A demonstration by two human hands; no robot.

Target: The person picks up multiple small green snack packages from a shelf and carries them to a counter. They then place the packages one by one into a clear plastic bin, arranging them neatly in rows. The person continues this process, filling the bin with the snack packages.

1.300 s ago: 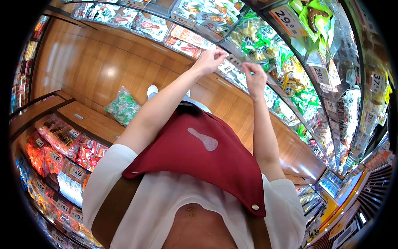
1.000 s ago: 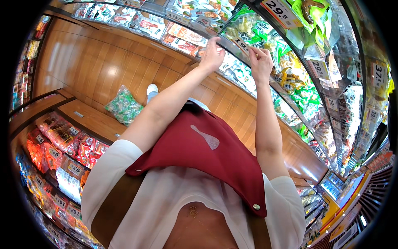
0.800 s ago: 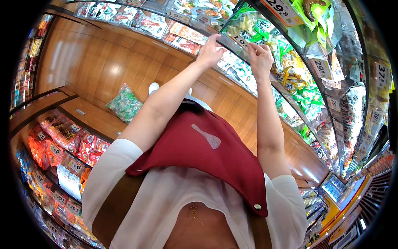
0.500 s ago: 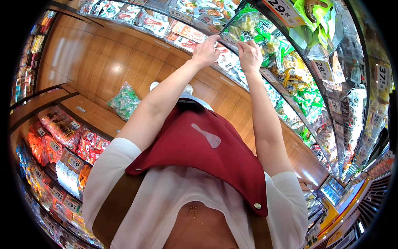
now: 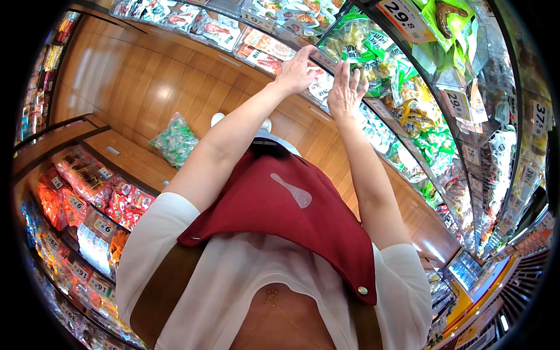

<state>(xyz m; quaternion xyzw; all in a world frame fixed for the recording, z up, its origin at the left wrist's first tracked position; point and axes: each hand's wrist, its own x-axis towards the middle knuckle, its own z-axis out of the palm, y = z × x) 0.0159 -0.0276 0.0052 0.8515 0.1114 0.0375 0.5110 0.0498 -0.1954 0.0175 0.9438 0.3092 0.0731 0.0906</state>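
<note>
With the left hand (image 5: 294,74), reaching the index fingertip to the left end of a narrow, flat, grey price strip (image 5: 325,59) and holding the thumb apart below; showing too little there to tell about any clamping. With the right hand (image 5: 345,96), holding nearly straight fingers slightly apart near the strip's other end, pinching nothing, leaving actual contact uncertain. Lying along the shelf's front edge between both hands, presumably for easy reading before the goods. Probably using one hand at each end for steadying it evenly.

Just behind the strip, facing glossy clear-and-green plastic food bags (image 5: 357,36); just below, facing white printed packets (image 5: 321,87) on a lower shelf. Up to the right, meeting a large, white, rectangular price card (image 5: 404,20), jutting out and narrowing the reach from that side. Farther off, left of the feet, having a bulging clear plastic bag of green-and-white packets (image 5: 176,141) lying on the brown, glossy wooden floor (image 5: 134,73), taking up aisle room and probably getting in the way of stepping back.
</note>
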